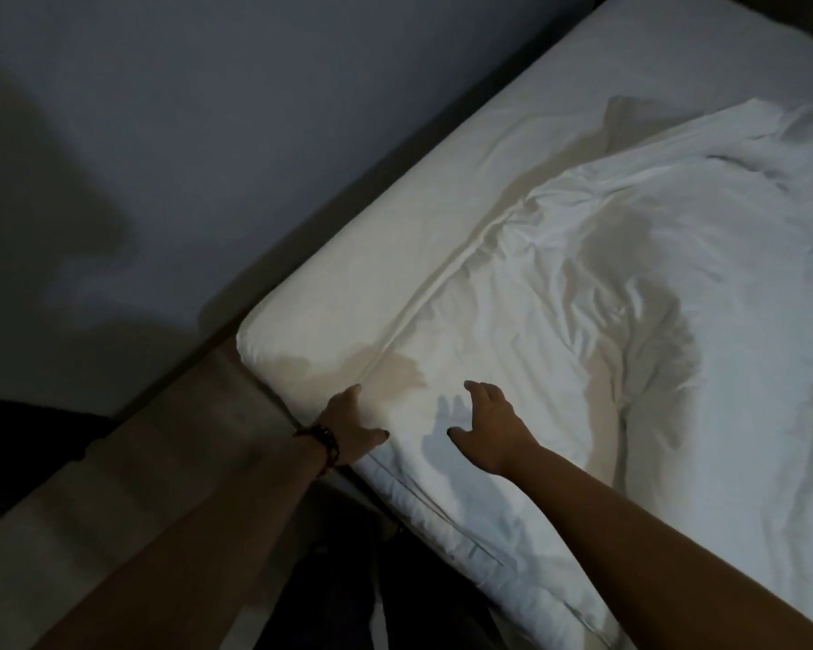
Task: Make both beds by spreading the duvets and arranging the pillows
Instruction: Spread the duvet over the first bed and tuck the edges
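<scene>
A white duvet (630,293) lies rumpled across a bed with a white fitted sheet (357,283). Its near corner lies flatter at the bed's foot corner, while further up it is bunched in folds. My left hand (350,426), with a dark beaded bracelet at the wrist, rests flat on the duvet's corner at the mattress edge, fingers straight. My right hand (486,426) hovers just over the duvet a little to the right, fingers spread and relaxed, casting a shadow on the cloth. No pillow is in view.
A plain wall (217,110) runs along the bed's far left side. A pale wooden bed frame or ledge (170,443) sticks out at the foot, below the mattress corner. The room is dim. My dark-clothed legs (348,579) stand against the bed's foot.
</scene>
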Demonstrator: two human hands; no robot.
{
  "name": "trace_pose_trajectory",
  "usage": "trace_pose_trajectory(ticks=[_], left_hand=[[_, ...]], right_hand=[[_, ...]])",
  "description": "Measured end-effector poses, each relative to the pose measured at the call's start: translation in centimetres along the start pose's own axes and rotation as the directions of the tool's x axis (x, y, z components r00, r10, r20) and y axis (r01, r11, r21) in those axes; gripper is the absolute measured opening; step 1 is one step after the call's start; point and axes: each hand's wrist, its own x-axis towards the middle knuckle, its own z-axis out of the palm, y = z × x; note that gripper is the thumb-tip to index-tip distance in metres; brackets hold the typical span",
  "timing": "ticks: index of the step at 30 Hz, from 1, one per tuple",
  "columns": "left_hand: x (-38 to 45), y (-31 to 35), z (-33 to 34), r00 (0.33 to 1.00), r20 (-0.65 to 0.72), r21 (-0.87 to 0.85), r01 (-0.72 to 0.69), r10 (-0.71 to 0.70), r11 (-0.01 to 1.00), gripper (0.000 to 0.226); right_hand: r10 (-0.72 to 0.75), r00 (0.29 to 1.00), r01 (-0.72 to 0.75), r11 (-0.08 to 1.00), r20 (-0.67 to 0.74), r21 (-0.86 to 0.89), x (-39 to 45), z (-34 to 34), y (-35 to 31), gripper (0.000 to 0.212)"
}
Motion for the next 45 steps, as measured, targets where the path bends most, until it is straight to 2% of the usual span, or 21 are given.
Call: trace_pose_trajectory(ticks=[3, 5, 8, 11, 14, 16, 20, 24, 26, 28, 29, 31, 32, 34, 35, 37, 40, 45], left_hand=[[3.5, -1.1, -0.4, 0.992, 0.086, -0.006, 0.096, -0.095, 0.995, 0.115], [5.8, -1.5, -0.7, 0.981, 0.114, -0.022, 0.157, -0.154, 0.987, 0.122], [9.2, -1.8, -0.5, 0.966, 0.153, -0.047, 0.217, -0.207, 0.975, 0.124], [11.7, -1.6, 0.0, 0.936, 0.253, -0.106, 0.277, -0.244, 0.955, 0.129], [12.7, -1.3, 0.7, 0.927, 0.250, -0.054, 0.302, -0.280, 0.952, 0.135], [13.1, -1.3, 0.9, 0.932, 0.236, -0.032, 0.292, -0.276, 0.956, 0.127], [12.1, -0.6, 0.7, 0.898, 0.400, -0.077, 0.231, -0.182, 0.970, 0.093], [9.3, 1.4, -0.6, 0.915, 0.399, -0.184, 0.136, -0.052, 0.974, 0.057], [7.8, 2.4, -2.0, 0.907, 0.420, -0.265, 0.128, -0.005, 0.956, 0.070], [6.6, 2.8, -2.9, 0.894, 0.445, -0.293, 0.096, 0.047, 0.951, 0.082], [5.6, 3.2, -3.5, 0.890, 0.450, -0.299, 0.069, 0.077, 0.952, 0.068], [2.9, 3.4, -4.6, 0.890, 0.434, -0.327, 0.008, 0.142, 0.945, 0.022], [1.5, 3.4, -4.9, 0.897, 0.409, -0.333, -0.024, 0.168, 0.943, 0.013], [-1.3, 2.6, -5.7, 0.897, 0.387, -0.335, -0.079, 0.213, 0.939, 0.020], [-2.5, 2.1, -6.1, 0.898, 0.378, -0.329, -0.096, 0.224, 0.940, 0.024], [-4.5, 0.9, -7.0, 0.902, 0.361, -0.318, -0.120, 0.238, 0.940, 0.020], [-6.1, -1.0, -8.9, 0.908, 0.331, -0.314, -0.153, 0.259, 0.937, 0.020], [-7.5, -2.9, -12.5, 0.900, 0.318, -0.345, -0.182, 0.297, 0.921, 0.023]], right_hand=[[0.059, 0.998, -0.059, 0.995, 0.000, 0.084, 1.7, 0.6, -0.9, 0.077], [0.165, 0.985, -0.154, 0.966, -0.040, 0.209, 2.7, 1.3, -1.4, 0.076], [0.353, 0.932, -0.297, 0.873, -0.080, 0.388, 3.4, 2.9, -1.5, 0.072], [0.458, 0.888, -0.391, 0.803, -0.046, 0.449, 3.5, 5.1, -1.7, 0.072], [0.556, 0.831, -0.459, 0.707, -0.022, 0.538, 3.0, 7.3, -2.7, 0.071], [0.600, 0.800, -0.487, 0.644, 0.005, 0.590, 2.8, 8.8, -3.7, 0.069], [0.689, 0.713, -0.528, 0.407, 0.129, 0.745, 1.9, 10.8, -6.4, 0.065], [0.761, 0.596, -0.459, 0.060, 0.256, 0.887, 0.0, 11.6, -7.5, 0.062], [0.739, 0.569, -0.408, -0.128, 0.361, 0.904, -1.1, 11.6, -7.7, 0.054], [0.666, 0.592, -0.345, -0.300, 0.454, 0.889, -2.3, 11.2, -8.2, 0.049], [0.627, 0.626, -0.308, -0.346, 0.463, 0.886, -2.8, 10.9, -8.5, 0.046], [0.549, 0.706, -0.191, -0.460, 0.447, 0.867, -3.7, 10.4, -9.2, 0.039], [0.529, 0.737, -0.103, -0.529, 0.422, 0.842, -4.1, 10.3, -9.6, 0.038], [0.547, 0.762, 0.120, -0.645, 0.346, 0.755, -5.1, 10.2, -10.7, 0.036], [0.570, 0.757, 0.223, -0.685, 0.320, 0.693, -5.5, 10.3, -11.3, 0.033], [0.622, 0.722, 0.321, -0.688, 0.303, 0.651, -6.4, 10.7, -12.2, 0.030], [0.673, 0.651, 0.279, -0.641, 0.350, 0.715, -7.9, 11.2, -13.9, 0.025], [0.662, 0.664, 0.235, -0.626, 0.348, 0.744, -9.9, 10.7, -17.2, 0.016]])
